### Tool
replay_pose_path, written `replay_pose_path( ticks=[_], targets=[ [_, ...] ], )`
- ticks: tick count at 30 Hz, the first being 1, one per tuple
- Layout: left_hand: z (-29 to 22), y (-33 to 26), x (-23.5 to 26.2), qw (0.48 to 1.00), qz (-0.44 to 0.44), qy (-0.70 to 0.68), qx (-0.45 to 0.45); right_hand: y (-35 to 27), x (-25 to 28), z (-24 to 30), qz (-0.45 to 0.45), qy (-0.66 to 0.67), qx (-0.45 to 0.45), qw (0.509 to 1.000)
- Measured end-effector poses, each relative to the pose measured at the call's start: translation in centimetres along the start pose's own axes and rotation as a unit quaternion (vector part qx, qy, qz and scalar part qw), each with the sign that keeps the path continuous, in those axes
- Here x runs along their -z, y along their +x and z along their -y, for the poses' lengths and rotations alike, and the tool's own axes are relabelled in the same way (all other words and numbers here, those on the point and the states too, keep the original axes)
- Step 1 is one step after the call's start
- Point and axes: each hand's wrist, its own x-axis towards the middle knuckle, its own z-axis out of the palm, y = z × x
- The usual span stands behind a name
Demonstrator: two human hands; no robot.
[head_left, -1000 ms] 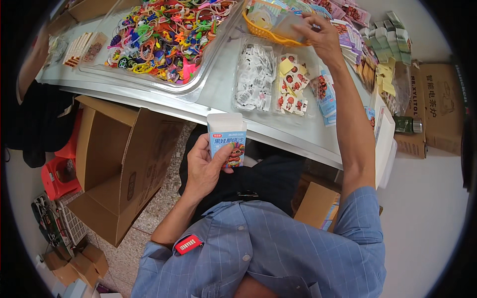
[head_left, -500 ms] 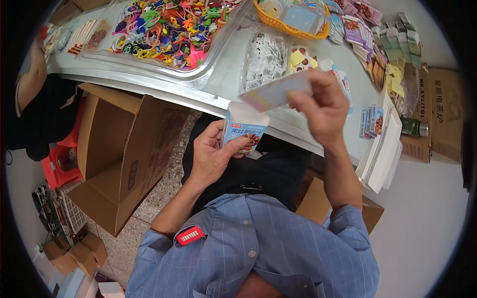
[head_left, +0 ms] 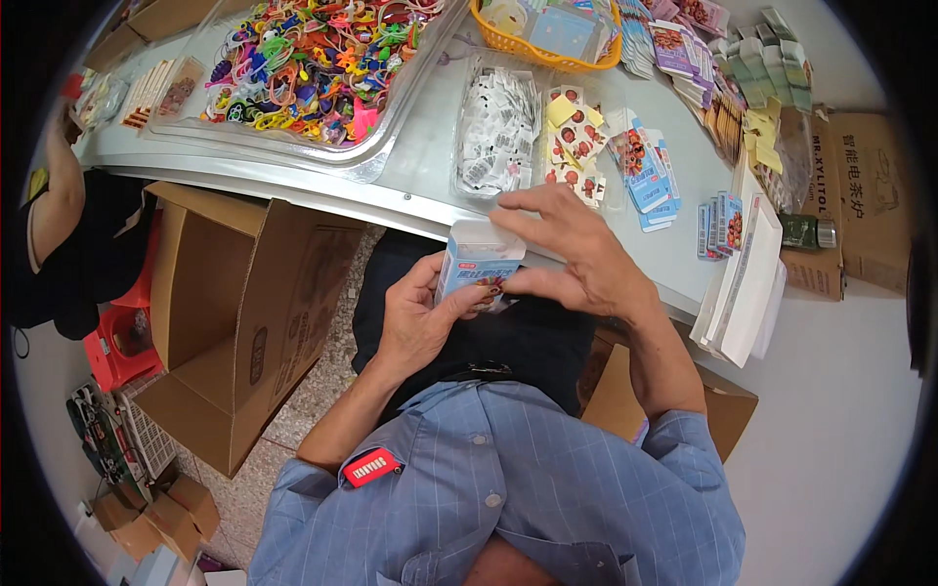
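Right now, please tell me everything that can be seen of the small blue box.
The blue box looks like thin printed card, with a colourful picture low on its front. Its top end, toward the table, appears open, with a white flap. The left hand grips it, thumb across the front; whether the right hand touches it is unclear.

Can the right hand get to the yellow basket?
Probably yes: the right hand looks empty, and nothing tall seems to stand between it and the yellow basket, which is open on top.
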Motion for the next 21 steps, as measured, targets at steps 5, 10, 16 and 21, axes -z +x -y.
replay_pose_path(
  ticks=[5,10,16,21],
  targets=[
    [-0.5,-0.2,0.3,1.000,-0.006,0.006,0.010,-0.4,3.8,-3.3,-0.136,-0.005,-0.085,0.987],
    [-0.1,0.1,-0.2,1.000,-0.002,0.001,0.007,1.8,5.2,-6.6,0.028,-0.342,-0.147,0.928],
    [0.0,0.1,0.0,1.000,-0.013,-0.005,0.001,0.5,3.6,-9.3,0.067,-0.427,-0.158,0.888],
    [0.3,-0.1,0.6,1.000,-0.025,-0.009,0.002,0.5,4.4,-7.8,-0.041,-0.350,-0.157,0.923]
  ],
)
